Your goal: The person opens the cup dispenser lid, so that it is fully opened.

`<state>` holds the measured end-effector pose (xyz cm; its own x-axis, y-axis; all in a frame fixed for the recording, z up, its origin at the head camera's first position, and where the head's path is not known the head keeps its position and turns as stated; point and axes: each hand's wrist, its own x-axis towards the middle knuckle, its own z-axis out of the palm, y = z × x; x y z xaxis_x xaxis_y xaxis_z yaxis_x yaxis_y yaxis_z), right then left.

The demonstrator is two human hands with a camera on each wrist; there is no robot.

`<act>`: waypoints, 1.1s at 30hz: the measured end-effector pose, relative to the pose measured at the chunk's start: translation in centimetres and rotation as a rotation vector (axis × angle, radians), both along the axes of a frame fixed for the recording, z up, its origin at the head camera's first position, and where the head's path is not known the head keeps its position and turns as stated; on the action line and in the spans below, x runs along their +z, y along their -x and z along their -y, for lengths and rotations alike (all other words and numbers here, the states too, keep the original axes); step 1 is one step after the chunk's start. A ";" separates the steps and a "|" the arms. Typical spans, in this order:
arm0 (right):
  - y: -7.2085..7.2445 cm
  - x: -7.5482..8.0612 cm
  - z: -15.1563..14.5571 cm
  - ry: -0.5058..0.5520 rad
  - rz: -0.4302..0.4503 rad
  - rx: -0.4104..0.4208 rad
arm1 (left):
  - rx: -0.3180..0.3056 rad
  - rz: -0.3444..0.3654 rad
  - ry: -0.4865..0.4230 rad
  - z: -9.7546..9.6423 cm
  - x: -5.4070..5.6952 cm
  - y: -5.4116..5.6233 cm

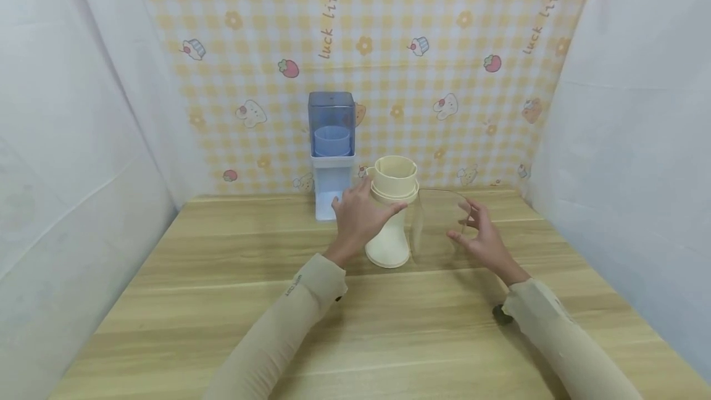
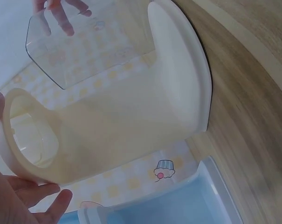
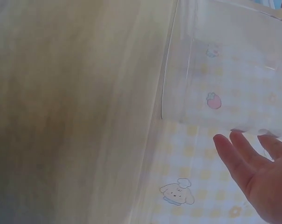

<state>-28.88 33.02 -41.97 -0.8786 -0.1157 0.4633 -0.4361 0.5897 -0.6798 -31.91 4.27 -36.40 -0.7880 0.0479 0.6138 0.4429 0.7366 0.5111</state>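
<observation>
A cream dispenser (image 1: 389, 242) stands upright toward the back of the wooden table (image 1: 400, 338), between your hands. Your left hand (image 1: 358, 212) holds its upper part, thumb and fingers spread around the collar. Just beside it, your right hand (image 1: 484, 241) grips a clear cover (image 1: 436, 227) between thumb and fingertips. Left of the dispenser stands a blue-and-white dispenser (image 1: 332, 158). Behind hangs a yellow-checked cloth (image 1: 361, 14), with white sheets (image 1: 44, 141) either side.

L hand (image 1: 357, 215), thumb spread wide; R hand (image 1: 485, 241), thumb opp. fingers; arms (image 1: 280, 332) fwd.
</observation>
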 end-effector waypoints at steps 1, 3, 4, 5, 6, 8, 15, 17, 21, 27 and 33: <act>0.2 0.0 0.0 0.002 0.001 0.002 | 0.000 0.007 -0.004 0.0 0.0 0.0; 0.5 -0.1 0.0 0.015 0.002 0.001 | 0.001 0.021 -0.009 0.0 0.0 0.1; 0.7 -0.2 -0.1 0.024 0.001 0.001 | 0.002 0.026 -0.012 0.0 0.1 0.2; 0.8 -0.2 -0.2 0.028 0.002 0.001 | 0.004 0.031 -0.014 -0.1 0.1 0.3; 1.0 -0.2 -0.2 0.034 0.004 -0.001 | 0.008 0.036 -0.014 -0.1 0.1 0.3; 1.2 -0.2 -0.3 0.034 0.009 -0.004 | 0.015 0.040 -0.015 -0.2 0.2 0.4; 2.2 -0.1 -0.8 0.013 0.061 -0.003 | 0.039 0.021 -0.006 -0.2 0.2 0.8; 2.5 0.0 -0.9 0.008 0.083 0.003 | 0.047 0.020 -0.002 -0.2 0.3 0.9; 3.0 0.0 -0.8 0.027 0.090 0.016 | 0.056 0.052 0.007 -0.2 0.4 1.0; 3.5 -0.1 -0.8 0.038 0.096 0.020 | 0.050 0.077 0.012 -0.2 0.8 1.0; 3.8 0.0 -0.9 0.031 0.097 0.020 | 0.051 0.085 0.020 -0.2 1.0 1.1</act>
<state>-32.66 33.94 -42.00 -0.9171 -0.1207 0.3798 -0.3790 0.5593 -0.7372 -33.03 4.43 -35.36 -0.8391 0.0182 0.5436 0.3604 0.7672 0.5305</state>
